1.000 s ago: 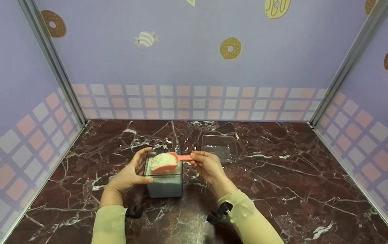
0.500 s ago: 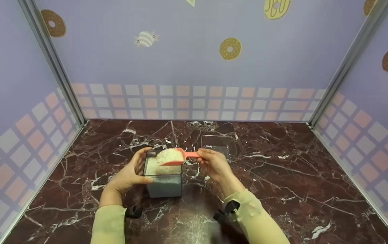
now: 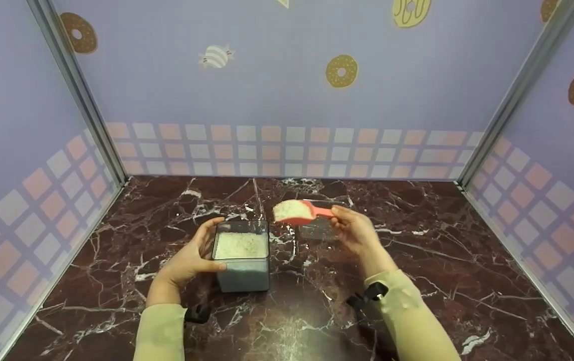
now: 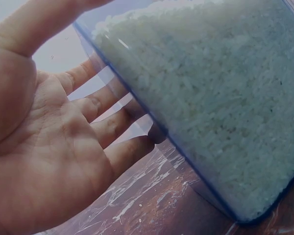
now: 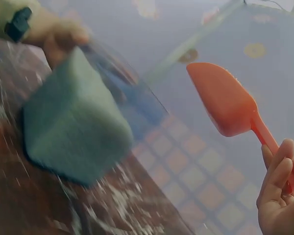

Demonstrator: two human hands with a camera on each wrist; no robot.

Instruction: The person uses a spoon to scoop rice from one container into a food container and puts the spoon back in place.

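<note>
My left hand (image 3: 189,263) holds a clear square container (image 3: 244,276) at its left side, thumb along the front and fingers toward the back. White rice (image 4: 220,98) fills much of the container, which stands on the table. My right hand (image 3: 359,233) pinches the handle of an orange-red scoop (image 5: 223,100), heaped with rice (image 3: 291,209). The scoop is in the air, right of and behind the container, near a low clear plastic box (image 3: 317,231). The scoop and hand partly hide that box, so its contents are unclear.
The table (image 3: 442,281) is dark red with white marble veins. Lilac patterned walls (image 3: 287,100) rise at the back and both sides. A black wrist mount (image 3: 198,314) sits on the left wrist, with another (image 3: 367,295) on the right.
My right hand has carried the rice-filled scoop from over the container to the right and away from me, toward the clear box. My left hand and the container have stayed put.
</note>
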